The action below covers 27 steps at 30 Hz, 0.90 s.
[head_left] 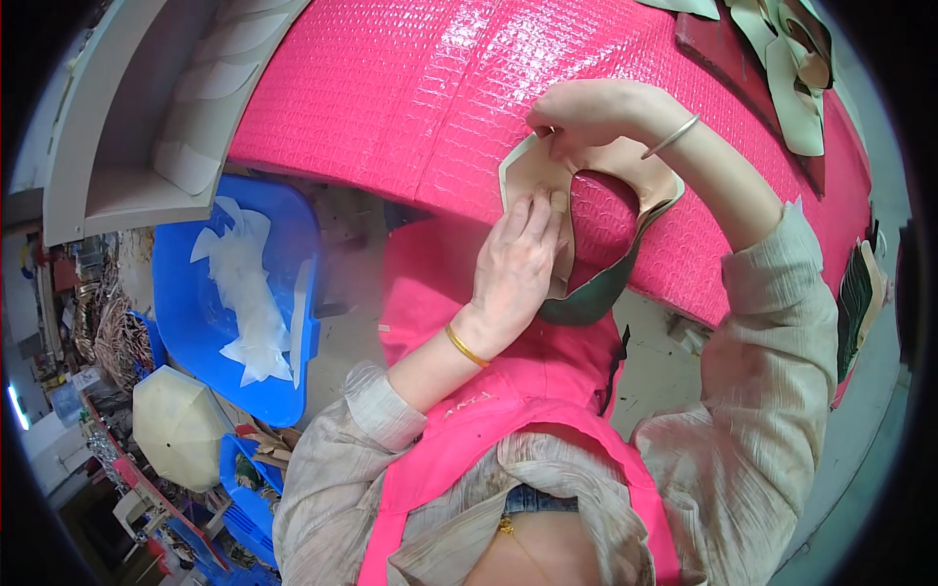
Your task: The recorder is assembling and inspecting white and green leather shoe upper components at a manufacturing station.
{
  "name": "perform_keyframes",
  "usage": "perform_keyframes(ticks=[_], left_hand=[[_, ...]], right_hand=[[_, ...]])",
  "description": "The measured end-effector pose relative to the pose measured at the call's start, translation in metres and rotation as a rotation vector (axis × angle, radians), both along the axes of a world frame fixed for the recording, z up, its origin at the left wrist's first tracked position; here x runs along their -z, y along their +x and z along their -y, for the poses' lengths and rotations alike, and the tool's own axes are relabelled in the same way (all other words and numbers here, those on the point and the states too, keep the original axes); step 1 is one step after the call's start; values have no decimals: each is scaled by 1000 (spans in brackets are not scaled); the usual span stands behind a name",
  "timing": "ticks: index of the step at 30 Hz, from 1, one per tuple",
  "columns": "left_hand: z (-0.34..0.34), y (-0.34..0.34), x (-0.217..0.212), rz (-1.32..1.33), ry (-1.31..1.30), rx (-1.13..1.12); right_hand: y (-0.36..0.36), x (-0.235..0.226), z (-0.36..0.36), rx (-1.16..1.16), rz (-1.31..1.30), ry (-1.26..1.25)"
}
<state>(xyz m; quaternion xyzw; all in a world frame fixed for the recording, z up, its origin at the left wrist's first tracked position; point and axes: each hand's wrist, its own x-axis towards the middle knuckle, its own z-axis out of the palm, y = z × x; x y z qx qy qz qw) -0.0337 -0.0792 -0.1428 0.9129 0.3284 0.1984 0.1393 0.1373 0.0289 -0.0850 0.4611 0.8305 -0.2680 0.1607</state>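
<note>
A curved, U-shaped shoe upper (606, 298), dark green outside with a beige lining, lies at the near edge of the pink-covered table (371, 107). My left hand (515, 264) rests on its left arm, fingers together and pressed down on the beige lining. From the far side my right hand (598, 115) reaches over, wrist bent, its fingers curled and pinching the upper's far left edge. Pink cover shows through the upper's opening. The undersides of my fingers are hidden.
At the far right, more pale and green cut pieces (793, 88) lie on a dark red board (718, 59). A grey open box (117, 117) with pale sheets stands left. Below it, a blue bin (181, 293) holds white scraps (244, 293). A cream octagonal stool (176, 430) stands nearby.
</note>
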Motion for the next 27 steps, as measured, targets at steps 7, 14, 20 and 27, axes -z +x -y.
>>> perform_keyframes(ticks=[7,14,20,27], left_hand=[[-10,15,-6,-295,-83,-13],[-17,16,-1,-43,85,-45],[-21,20,12,-2,89,-37],[-25,9,12,59,109,-10]], right_hand=[[2,11,-10,85,-6,-30],[13,17,-13,147,10,-29],[20,-3,-8,196,109,-68],[9,-20,-11,164,180,-138]])
